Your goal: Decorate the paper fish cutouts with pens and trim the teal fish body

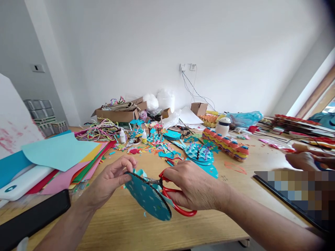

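Note:
My left hand (115,176) pinches the upper left edge of a round blue cardboard disc (148,197), which is tilted with its speckled face toward me. Light blue paper curls (140,173) stick up behind the disc's rim. Wrapped round the red handles of a pair of scissors (183,210), my right hand (192,183) is at the disc's right side. The scissor blades lie along the far side of the rim, partly hidden, by the light blue paper. Whether the blades are apart I cannot tell.
Coloured paper sheets (60,150) and a black phone-like slab (36,218) lie left. Glue bottles (122,136), paper scraps and a blue wavy paper piece (200,153) spread behind my hands. An orange egg-carton strip (226,144) stands right. Another person's hand (300,160) works beside a dark-edged screen.

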The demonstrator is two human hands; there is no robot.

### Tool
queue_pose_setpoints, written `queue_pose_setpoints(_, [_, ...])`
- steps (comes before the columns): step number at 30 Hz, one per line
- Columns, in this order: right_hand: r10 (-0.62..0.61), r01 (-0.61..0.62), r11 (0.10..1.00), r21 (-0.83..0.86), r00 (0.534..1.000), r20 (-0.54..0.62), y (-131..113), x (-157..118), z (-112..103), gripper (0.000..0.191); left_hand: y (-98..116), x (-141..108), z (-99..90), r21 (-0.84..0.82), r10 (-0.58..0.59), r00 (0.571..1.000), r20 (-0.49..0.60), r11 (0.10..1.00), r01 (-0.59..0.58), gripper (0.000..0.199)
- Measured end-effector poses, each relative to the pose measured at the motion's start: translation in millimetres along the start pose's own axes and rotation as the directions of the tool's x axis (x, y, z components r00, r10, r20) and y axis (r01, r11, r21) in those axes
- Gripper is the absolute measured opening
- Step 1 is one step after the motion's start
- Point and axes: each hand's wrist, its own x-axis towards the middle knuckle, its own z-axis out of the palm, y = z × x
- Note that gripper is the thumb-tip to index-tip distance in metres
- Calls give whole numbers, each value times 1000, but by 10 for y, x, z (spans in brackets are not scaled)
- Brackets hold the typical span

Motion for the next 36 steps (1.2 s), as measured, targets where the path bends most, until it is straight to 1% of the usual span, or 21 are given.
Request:
queue_pose_setpoints(7, [-17, 17, 1000, -10, 999, 27, 7, -6, 10, 21, -5, -1, -12, -3, 2, 1000, -24, 1000, -2, 6])
queue_pose_setpoints(12, [-20, 22, 997, -79, 999, 28, -14, 3, 6, 20, -10, -7, -18, 11, 5, 1000, -21, 1000, -5, 6])
queue_pose_setpoints(18, [-22, 23, 989, -145, 1000, 14, -20, 7, 40, 19, -18, -5, -12, 15, 17, 999, -32, 1000, -16, 7])
queue_pose_setpoints(24, [-27, 23, 979, -204, 999, -21, -15, 18, 91, 18, -38, -13, -33, 12, -4, 999, -32, 1000, 4, 5])
queue_pose_setpoints(26, [-15, 10, 983, -181, 1000, -26, -18, 20, 100, 19, -38, -15, -42, 11, -6, 1000, -31, 1000, 6, 6])
queue_pose_setpoints(31, [66, -67, 997, -44, 998, -21, -8, 11, 74, 26, -25, -12, -46, -3, -14, 999, -52, 1000, 13, 9])
queue_pose_setpoints(33, [108, -109, 994, -2, 994, -34, 18, 0, 56, 28, -22, -10, -49, -5, -14, 996, -88, 1000, 13, 11])
queue_pose_setpoints(36, [182, -178, 982, 57, 981, -61, 73, -29, 39, 29, -24, -11, -58, -20, -9, 984, -180, 1000, 6, 14])
